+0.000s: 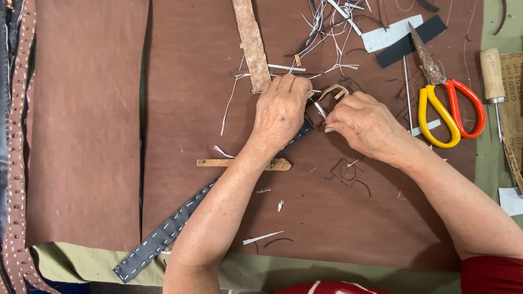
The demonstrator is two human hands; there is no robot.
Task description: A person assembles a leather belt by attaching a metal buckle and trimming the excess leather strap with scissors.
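**Both hands pinching strap end at buckle**

Your left hand [280, 111] presses down on the end of the dark grey stitched strap [163, 234], fingers curled and closed over it. The strap runs diagonally from the lower left edge of the brown leather sheet [87, 136] up under your wrist. Your right hand [362, 122] pinches narrow at the small metal buckle [320, 108], fingertips tight on it, with a tan leather loop [335, 90] just above. The strap looks thin, light and floppy, so it will likely sag if lifted mid-length; grip near the stiffened end. Buckle is small and probably slippery. Yellow-and-red scissors [449, 109] and a wooden-handled awl [493, 76] lie to the right, untouched.
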